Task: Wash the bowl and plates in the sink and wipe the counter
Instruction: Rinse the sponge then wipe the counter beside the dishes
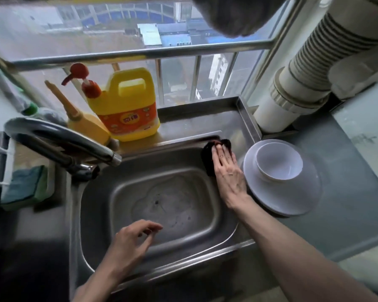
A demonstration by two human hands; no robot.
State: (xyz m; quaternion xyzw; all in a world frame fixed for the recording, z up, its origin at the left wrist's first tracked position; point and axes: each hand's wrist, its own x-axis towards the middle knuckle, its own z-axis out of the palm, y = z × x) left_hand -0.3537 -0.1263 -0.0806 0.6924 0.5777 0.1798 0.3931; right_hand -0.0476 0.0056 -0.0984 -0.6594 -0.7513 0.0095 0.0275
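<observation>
- Right-hand fingers [222, 152]: straight and close together, lying flat on a dark cloth [207, 159], with the tips pointing away from the person toward the window.
- The cloth is bunched on the sink's right rim near the far right corner. Its long axis runs along that rim, from near to far, and its left edge hangs slightly over the basin side.
- Right hand [226, 171]: palm down, pressing on the cloth. The wrist is straight, and the bare forearm stretches back diagonally to the lower right.
- Left-hand fingers [150, 227]: loosely curled, slightly spread and holding nothing, pointing right.
- Left hand [129, 243]: hovers over the near left part of the basin, palm down, with the forearm coming in from the bottom edge.
- Sink [96, 192]: a steel basin with its long axis running left to right. A film of water lies on the bottom.
- Bowl [278, 163]: white and upright with its mouth facing up. It sits on a white plate [288, 199], toward the plate's far side.
- The plate lies flat on the grey counter [347, 203], just beside the sink's right rim and close to the right wrist. I cannot tell whether more plates are stacked under it.
- Faucet [59, 140]: at the left, with its spout pointing right over the basin.
- Behind the sink stand a yellow detergent jug [129, 105] with a red pump and an amber bottle [85, 125].
- A sponge [24, 184] lies at the far left.
</observation>
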